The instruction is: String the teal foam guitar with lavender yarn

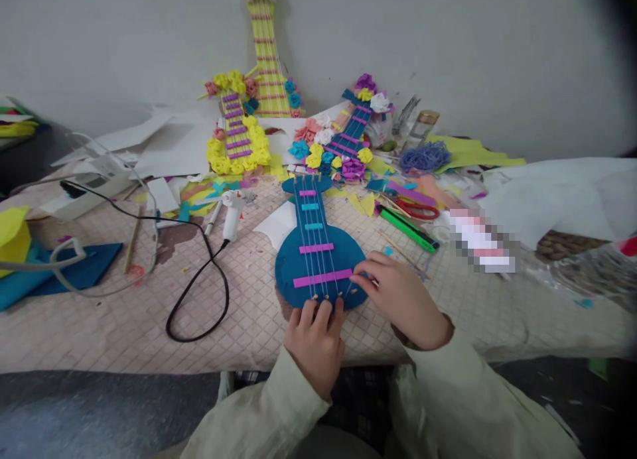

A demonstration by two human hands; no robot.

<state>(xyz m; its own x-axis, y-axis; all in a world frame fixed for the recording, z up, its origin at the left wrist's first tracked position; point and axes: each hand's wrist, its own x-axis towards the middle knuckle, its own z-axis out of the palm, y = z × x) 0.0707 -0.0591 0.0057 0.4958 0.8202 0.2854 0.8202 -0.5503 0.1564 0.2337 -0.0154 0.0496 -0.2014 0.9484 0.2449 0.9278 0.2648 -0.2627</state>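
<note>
A blue craft guitar point(343, 247) lies flat on the table in front of me, its neck pointing away. Purple and light-blue strips cross it, and thin white strings run down its length to small pegs near the bottom edge. My left hand point(317, 343) rests on that bottom edge, fingers stretched over it beside the pegs. At the right end of the lowest purple strip point(322, 278), my right hand point(403, 296) pinches thumb and forefinger together over the body. A thin string appears to run into the pinch, though its end is hidden by the fingers.
A white glue gun point(231, 217) with a looping black cable point(226, 300) lies left. Right are a green cutter point(408, 229), red-handled scissors point(418, 209) and blue yarn point(424, 156). Flower-trimmed guitars, including a yellow one point(263, 41), stand behind among paper scraps.
</note>
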